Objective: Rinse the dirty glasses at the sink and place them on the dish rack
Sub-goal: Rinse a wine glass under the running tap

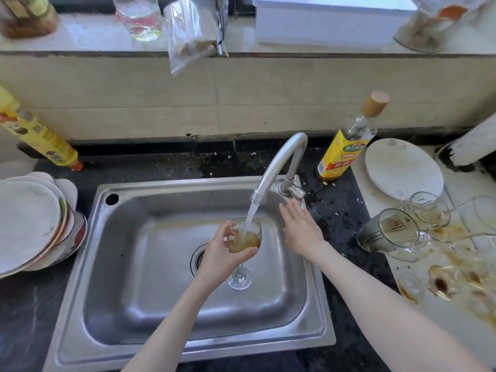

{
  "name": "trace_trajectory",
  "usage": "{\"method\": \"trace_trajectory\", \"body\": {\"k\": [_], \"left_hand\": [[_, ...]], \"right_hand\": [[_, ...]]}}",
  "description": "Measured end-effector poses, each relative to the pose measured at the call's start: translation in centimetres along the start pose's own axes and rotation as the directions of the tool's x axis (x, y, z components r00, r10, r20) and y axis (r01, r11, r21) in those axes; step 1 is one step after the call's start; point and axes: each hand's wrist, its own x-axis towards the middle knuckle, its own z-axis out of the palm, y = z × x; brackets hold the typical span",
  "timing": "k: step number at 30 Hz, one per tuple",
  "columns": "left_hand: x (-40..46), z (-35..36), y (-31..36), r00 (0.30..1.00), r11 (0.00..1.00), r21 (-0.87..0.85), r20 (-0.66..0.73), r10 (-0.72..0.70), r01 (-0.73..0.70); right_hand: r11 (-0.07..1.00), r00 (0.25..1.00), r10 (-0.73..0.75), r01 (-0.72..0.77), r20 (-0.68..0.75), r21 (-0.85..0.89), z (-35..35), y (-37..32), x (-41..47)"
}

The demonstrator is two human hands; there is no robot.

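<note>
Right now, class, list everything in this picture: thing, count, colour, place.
wine glass: one, clear with brown liquid, under the running tap
tap: one, silver, behind the basin
sink: one, steel, centre
dirty glasses: several, clear with brown stains, lying on the right counter
white plate: one, right, behind the glasses
plate stack: one stack, mostly white, left counter
yellow-labelled bottle: one, right of the tap
yellow bottle: one, far left
hands: left hand grips the wine glass bowl; right hand is open, by the tap handle
</note>
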Motion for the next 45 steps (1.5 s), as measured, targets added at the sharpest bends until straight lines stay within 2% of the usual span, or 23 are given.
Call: {"method": "trace_trajectory", "body": {"k": [4, 6, 7, 8, 9, 10, 11, 12, 13, 16, 18, 19, 23, 27, 29, 31, 33, 35, 37, 40, 43, 45], "left_hand": [[-0.5, 0.3, -0.1, 1.0, 1.0, -0.006, 0.024, -0.015, 0.015], [-0.5, 0.3, -0.1, 1.0, 1.0, 0.013, 0.023, -0.02, 0.02], [-0.5, 0.3, 0.0, 0.999, 0.999, 0.011, 0.014, -0.037, 0.037], [-0.4, 0.4, 0.1, 0.997, 0.997, -0.016, 0.007, -0.073, 0.073], [-0.3, 0.5, 0.3, 0.991, 0.989, -0.075, 0.011, -0.13, 0.131], [-0.2, 0.5, 0.4, 0.979, 0.967, -0.153, 0.032, -0.199, 0.202], [-0.1, 0.5, 0.5, 0.962, 0.935, -0.223, 0.073, -0.265, 0.274], [0.0, 0.5, 0.6, 0.942, 0.902, -0.272, 0.121, -0.313, 0.335], [0.0, 0.4, 0.6, 0.922, 0.869, -0.309, 0.164, -0.351, 0.386], [0.2, 0.4, 0.1, 0.862, 0.748, -0.429, 0.235, -0.449, 0.507], [0.4, 0.4, -0.6, 0.838, 0.711, -0.445, 0.248, -0.487, 0.545], [0.4, 0.5, -0.9, 0.834, 0.716, -0.43, 0.246, -0.493, 0.55], [0.1, 0.5, -1.6, 0.867, 0.793, -0.351, 0.221, -0.447, 0.498], [-0.1, 0.4, -1.6, 0.925, 0.864, -0.333, 0.159, -0.345, 0.379], [0.0, 0.3, -1.9, 0.953, 0.897, -0.324, 0.117, -0.28, 0.303], [0.0, 0.1, -1.8, 0.972, 0.908, -0.351, 0.123, -0.198, 0.23], [0.2, -0.2, -1.4, 0.981, 0.894, -0.415, 0.16, -0.109, 0.167], [0.5, -0.5, -1.1, 0.983, 0.886, -0.446, 0.177, -0.055, 0.129], [0.6, -0.4, -0.7, 0.989, 0.906, -0.41, 0.144, -0.044, 0.1], [-0.2, 0.7, 0.0, 0.996, 0.947, -0.311, 0.012, -0.085, 0.085], [-0.7, 1.4, 0.5, 0.996, 0.945, -0.316, -0.013, -0.094, 0.085], [-0.3, 1.0, 0.4, 0.996, 0.933, -0.348, 0.027, -0.088, 0.091]], "right_hand": [[0.998, 0.997, -0.013, 0.009, 0.072, 0.058, -0.4, 0.2, -0.6], [0.978, 0.999, -0.043, 0.04, 0.013, 0.203, -0.5, -0.3, -1.8], [0.938, 0.999, -0.024, 0.032, -0.026, 0.345, -0.4, -0.8, -2.5], [0.847, 0.999, 0.027, -0.01, -0.023, 0.532, -0.5, -1.5, -3.3], [0.687, 0.996, 0.08, -0.092, 0.05, 0.721, -0.8, -2.4, -4.1], [0.478, 0.981, 0.089, -0.194, 0.173, 0.857, -1.1, -3.3, -4.8], [0.269, 0.957, 0.05, -0.287, 0.285, 0.919, -1.3, -4.2, -5.4], [0.134, 0.936, 0.0, -0.349, 0.352, 0.927, -1.6, -4.8, -5.8], [0.095, 0.926, -0.043, -0.369, 0.374, 0.925, -1.8, -5.3, -6.1], [0.141, 0.923, -0.063, -0.367, 0.379, 0.919, -2.5, -6.4, -6.7], [0.122, 0.9, -0.087, -0.417, 0.428, 0.901, -2.6, -6.7, -6.8], [0.127, 0.886, -0.1, -0.44, 0.453, 0.889, -2.9, -6.9, -6.8], [0.262, 0.864, -0.072, -0.466, 0.499, 0.845, -3.0, -7.3, -6.1], [0.273, 0.899, 0.022, -0.426, 0.437, 0.863, -2.5, -8.0, -5.5], [0.216, 0.923, 0.082, -0.384, 0.375, 0.898, -1.7, -8.3, -5.3], [0.095, 0.916, 0.082, -0.4, 0.394, 0.912, -1.0, -8.7, -5.4], [-0.065, 0.882, -0.026, -0.472, 0.471, 0.879, -0.5, -9.0, -5.6], [-0.148, 0.867, -0.095, -0.498, 0.489, 0.855, -0.2, -9.2, -5.5], [-0.089, 0.904, -0.057, -0.427, 0.423, 0.9, -0.1, -9.1, -5.3], [0.013, 0.965, 0.032, -0.262, 0.261, 0.965, -0.4, -9.4, -5.3], [-0.035, 0.975, 0.096, -0.199, 0.202, 0.979, -0.4, -9.6, -5.3], [-0.071, 0.96, 0.062, -0.268, 0.272, 0.961, -0.3, -9.6, -5.3]]}}
